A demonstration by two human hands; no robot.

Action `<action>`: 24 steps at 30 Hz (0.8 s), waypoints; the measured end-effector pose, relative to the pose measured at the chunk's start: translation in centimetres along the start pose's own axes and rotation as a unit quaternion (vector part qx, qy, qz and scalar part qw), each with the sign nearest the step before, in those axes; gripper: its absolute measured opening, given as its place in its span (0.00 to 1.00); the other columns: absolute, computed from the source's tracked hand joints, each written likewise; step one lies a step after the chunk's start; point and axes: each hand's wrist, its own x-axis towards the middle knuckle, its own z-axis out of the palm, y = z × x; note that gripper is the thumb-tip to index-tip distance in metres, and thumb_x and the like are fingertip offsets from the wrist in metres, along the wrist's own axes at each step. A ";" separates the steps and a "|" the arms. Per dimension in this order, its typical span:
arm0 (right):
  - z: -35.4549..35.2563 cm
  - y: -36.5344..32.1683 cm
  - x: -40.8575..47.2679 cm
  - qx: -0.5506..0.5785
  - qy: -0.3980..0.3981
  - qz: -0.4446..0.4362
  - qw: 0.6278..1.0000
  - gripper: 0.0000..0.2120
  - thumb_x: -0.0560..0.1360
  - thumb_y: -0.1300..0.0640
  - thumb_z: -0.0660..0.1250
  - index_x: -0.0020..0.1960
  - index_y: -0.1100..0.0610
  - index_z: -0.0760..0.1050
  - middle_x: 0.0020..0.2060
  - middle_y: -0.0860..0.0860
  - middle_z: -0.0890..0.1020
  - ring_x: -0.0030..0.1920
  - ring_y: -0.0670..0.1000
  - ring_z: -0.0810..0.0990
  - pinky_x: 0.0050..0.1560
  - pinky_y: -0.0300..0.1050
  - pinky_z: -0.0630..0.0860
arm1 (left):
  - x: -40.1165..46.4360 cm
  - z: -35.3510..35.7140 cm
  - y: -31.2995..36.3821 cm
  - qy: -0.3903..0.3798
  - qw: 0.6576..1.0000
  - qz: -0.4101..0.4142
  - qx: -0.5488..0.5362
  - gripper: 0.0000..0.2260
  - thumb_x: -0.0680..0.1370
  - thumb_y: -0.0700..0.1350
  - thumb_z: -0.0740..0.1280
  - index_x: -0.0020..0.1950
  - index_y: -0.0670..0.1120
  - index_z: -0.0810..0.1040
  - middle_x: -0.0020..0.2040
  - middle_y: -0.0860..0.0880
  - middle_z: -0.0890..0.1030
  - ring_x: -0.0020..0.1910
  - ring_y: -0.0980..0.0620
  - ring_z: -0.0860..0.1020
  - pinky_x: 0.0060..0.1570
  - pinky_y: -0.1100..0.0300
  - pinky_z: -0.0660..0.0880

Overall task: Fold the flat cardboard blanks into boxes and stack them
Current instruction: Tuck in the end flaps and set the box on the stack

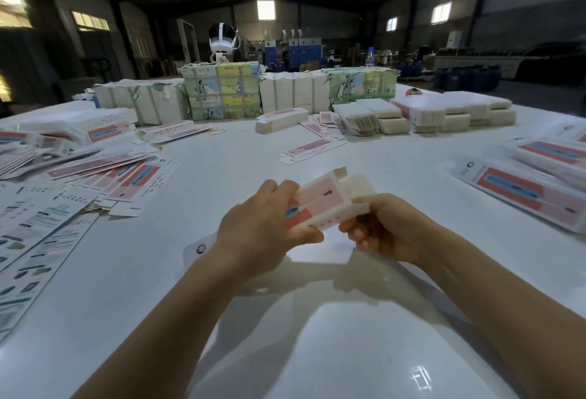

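Two hands (263, 224) (385, 229) grip one seemingly half-folded box (323, 202).

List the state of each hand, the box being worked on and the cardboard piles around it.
Left hand: grips the box.
Right hand: pinches the box's end.
Box: part folded, held above the table, end flaps open.
Flat blanks: loose, fanned out, unfolded.
Folded boxes: lying on the right.
Wrapped bundles: upright, unopened.

one view only, worn on the person's head. it looks forward and down across the white table (317, 351), wide-angle, edges bowed. both forearms enter from the bottom edge, close to the lens. the far table edge and the hall behind sit high in frame.
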 end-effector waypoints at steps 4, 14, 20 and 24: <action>0.0 0.4 -0.1 0.003 0.180 -0.201 0.963 0.07 0.78 0.58 0.64 0.53 0.60 0.75 0.35 0.54 0.81 0.29 0.48 0.79 0.27 0.42 0.76 | 0.0 -0.7 -1.3 0.018 0.999 -0.041 -0.031 0.26 0.73 0.63 0.65 0.67 0.55 0.66 0.52 0.54 0.72 0.49 0.51 0.75 0.46 0.49 0.78; 2.1 2.7 -0.6 -0.379 0.248 -0.469 0.758 0.11 0.74 0.66 0.68 0.55 0.62 0.81 0.49 0.47 0.79 0.56 0.50 0.69 0.57 0.27 0.62 | -0.1 -0.3 -0.6 0.016 0.998 -0.062 -0.027 0.24 0.73 0.66 0.63 0.63 0.53 0.71 0.53 0.52 0.75 0.46 0.51 0.76 0.45 0.50 0.78; 2.2 2.9 -0.8 -0.301 0.246 -0.424 0.818 0.11 0.74 0.67 0.68 0.54 0.57 0.82 0.44 0.33 0.74 0.54 0.44 0.72 0.52 0.22 0.64 | -0.5 0.4 -0.4 0.006 0.998 -0.046 -0.050 0.27 0.72 0.67 0.62 0.66 0.53 0.69 0.58 0.53 0.75 0.47 0.52 0.77 0.43 0.53 0.80; 2.0 2.6 -1.0 -0.248 0.229 -0.398 0.853 0.16 0.74 0.66 0.68 0.46 0.45 0.81 0.46 0.41 0.75 0.53 0.42 0.75 0.51 0.21 0.66 | -0.4 0.5 -0.6 0.000 0.997 -0.027 -0.075 0.27 0.72 0.66 0.61 0.66 0.53 0.70 0.55 0.54 0.75 0.47 0.53 0.76 0.42 0.53 0.80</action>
